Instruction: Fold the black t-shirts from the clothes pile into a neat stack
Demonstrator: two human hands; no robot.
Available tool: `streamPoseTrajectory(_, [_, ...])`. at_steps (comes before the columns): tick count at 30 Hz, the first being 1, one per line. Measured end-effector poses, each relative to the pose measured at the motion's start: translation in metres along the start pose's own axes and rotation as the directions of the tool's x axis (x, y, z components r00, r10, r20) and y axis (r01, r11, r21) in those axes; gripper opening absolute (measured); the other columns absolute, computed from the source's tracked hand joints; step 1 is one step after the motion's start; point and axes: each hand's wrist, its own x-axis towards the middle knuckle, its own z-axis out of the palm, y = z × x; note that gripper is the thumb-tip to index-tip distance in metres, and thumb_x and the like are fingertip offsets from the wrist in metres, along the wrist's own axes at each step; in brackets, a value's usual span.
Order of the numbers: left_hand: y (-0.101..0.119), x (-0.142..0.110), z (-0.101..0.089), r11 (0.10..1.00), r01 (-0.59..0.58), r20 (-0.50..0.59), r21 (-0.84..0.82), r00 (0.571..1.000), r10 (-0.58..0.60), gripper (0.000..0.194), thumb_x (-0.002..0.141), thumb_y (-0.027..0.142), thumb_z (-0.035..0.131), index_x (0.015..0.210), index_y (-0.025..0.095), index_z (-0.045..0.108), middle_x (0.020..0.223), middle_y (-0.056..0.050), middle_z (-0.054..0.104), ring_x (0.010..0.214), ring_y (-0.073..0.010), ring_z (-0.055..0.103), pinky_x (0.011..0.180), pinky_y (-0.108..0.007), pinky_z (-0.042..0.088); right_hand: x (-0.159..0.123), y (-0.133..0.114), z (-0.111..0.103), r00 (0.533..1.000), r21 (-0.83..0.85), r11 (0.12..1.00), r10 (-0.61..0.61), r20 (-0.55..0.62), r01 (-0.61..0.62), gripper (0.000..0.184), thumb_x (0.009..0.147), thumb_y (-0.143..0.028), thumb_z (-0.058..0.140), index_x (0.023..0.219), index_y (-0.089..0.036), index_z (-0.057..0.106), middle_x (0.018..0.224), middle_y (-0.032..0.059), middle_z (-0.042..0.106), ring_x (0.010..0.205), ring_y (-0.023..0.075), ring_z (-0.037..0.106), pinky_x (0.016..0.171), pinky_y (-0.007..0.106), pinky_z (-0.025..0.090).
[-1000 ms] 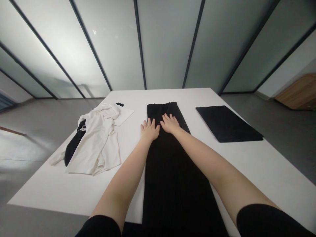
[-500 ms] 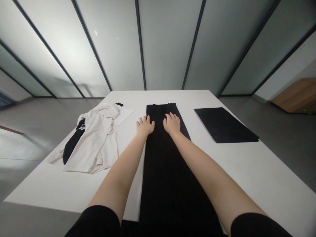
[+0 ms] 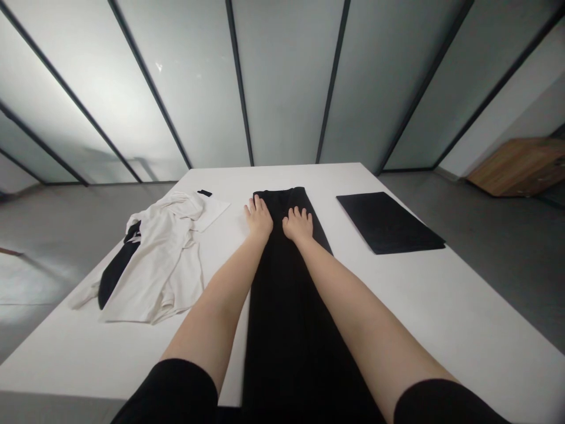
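Long black trousers (image 3: 286,306) lie lengthwise down the middle of the white table, with the waistband at the far end and the lower part reaching the near edge. My left hand (image 3: 258,218) rests at their left edge, just below the waistband, its fingers stretched out. On the upper part of the trousers lies my right hand (image 3: 299,224), palm down with fingers spread. Neither hand grips anything. My forearms hide part of both long edges.
On the left side of the white table (image 3: 441,318) lies a loose pile with a white garment (image 3: 154,259) and a dark one (image 3: 118,271) partly under it. A flat, folded black cloth (image 3: 388,224) lies on the right. Frosted glass panels stand behind.
My left hand drew left off the trousers' middle, then moved up along their left edge toward the waistband. My right hand shifted only slightly. The view turned a little right.
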Motion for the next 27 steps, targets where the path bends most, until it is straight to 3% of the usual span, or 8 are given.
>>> streamPoseTrajectory(3, [0.024,-0.016,0.005,1.0,0.024,0.066,0.02,0.997,-0.026,0.058,0.104,0.031,0.046,0.156,0.01,0.058,0.169,-0.024,0.047,0.163,-0.0458,0.029,0.131,-0.068,0.02,0.001,0.001,-0.001,1.0,-0.003,1.0,-0.009,0.0,0.009,0.053,0.11,-0.032,0.042,0.158,-0.016,0.056,0.17,0.0181,0.048,0.16,0.0399,0.036,0.128,0.061,0.025])
streamPoseTrajectory(6, [0.038,-0.032,0.012,0.996,0.041,0.116,0.077,0.992,-0.05,0.055,0.109,0.041,0.037,0.148,0.015,0.067,0.163,-0.019,0.056,0.159,-0.0441,0.037,0.129,-0.065,0.027,0.0,0.002,-0.005,1.0,-0.018,1.0,-0.017,0.009,0.017,0.05,0.112,-0.03,0.038,0.153,-0.015,0.062,0.169,0.0162,0.05,0.159,0.0374,0.038,0.128,0.057,0.027])
streamPoseTrajectory(12, [0.038,-0.031,0.011,0.982,0.101,0.154,0.162,0.98,-0.126,0.064,0.109,0.038,0.032,0.165,0.015,0.05,0.174,-0.015,0.042,0.164,-0.0405,0.031,0.132,-0.06,0.025,-0.012,0.007,-0.017,1.0,0.012,1.0,0.005,0.016,-0.006,0.053,0.108,-0.017,0.034,0.147,-0.018,0.069,0.161,0.0112,0.061,0.151,0.0294,0.049,0.127,0.046,0.03])
streamPoseTrajectory(16, [0.032,-0.017,0.011,0.988,0.079,0.189,0.13,0.977,-0.103,0.064,0.109,0.042,0.035,0.164,0.015,0.051,0.174,-0.017,0.042,0.164,-0.041,0.03,0.132,-0.062,0.023,-0.027,0.015,-0.021,0.997,-0.041,0.998,0.051,0.065,-0.048,0.054,0.11,-0.028,0.038,0.159,-0.024,0.06,0.173,0.0097,0.046,0.16,0.0363,0.036,0.129,0.054,0.025])
streamPoseTrajectory(20, [0.02,-0.005,0.009,0.999,0.037,0.147,-0.01,0.989,-0.035,0.053,0.11,0.035,0.035,0.15,0.018,0.066,0.162,-0.015,0.059,0.157,-0.0376,0.044,0.131,-0.062,0.025,-0.033,0.023,-0.026,0.987,-0.083,0.996,0.039,0.155,-0.026,0.06,0.112,-0.039,0.035,0.17,-0.026,0.044,0.18,0.0101,0.033,0.165,0.0385,0.026,0.13,0.058,0.021])
streamPoseTrajectory(24, [0.002,-0.006,-0.004,0.971,-0.012,-0.005,-0.237,1.0,0.012,0.051,0.11,0.023,0.027,0.135,0.02,0.072,0.137,-0.012,0.075,0.13,-0.0256,0.067,0.117,-0.044,0.048,-0.03,0.028,-0.032,0.974,-0.077,0.997,0.013,0.226,0.005,0.061,0.113,-0.043,0.035,0.171,-0.027,0.041,0.181,0.0096,0.029,0.166,0.0378,0.023,0.131,0.059,0.02])
streamPoseTrajectory(27, [-0.008,-0.02,-0.012,0.995,0.019,-0.061,-0.098,0.998,-0.025,0.044,0.109,0.027,0.035,0.127,0.019,0.074,0.13,-0.014,0.076,0.126,-0.0295,0.068,0.112,-0.045,0.05,-0.028,0.027,-0.033,0.974,-0.07,0.998,0.013,0.228,0.004,0.061,0.113,-0.043,0.035,0.171,-0.028,0.042,0.182,0.0089,0.028,0.167,0.0376,0.022,0.131,0.059,0.019])
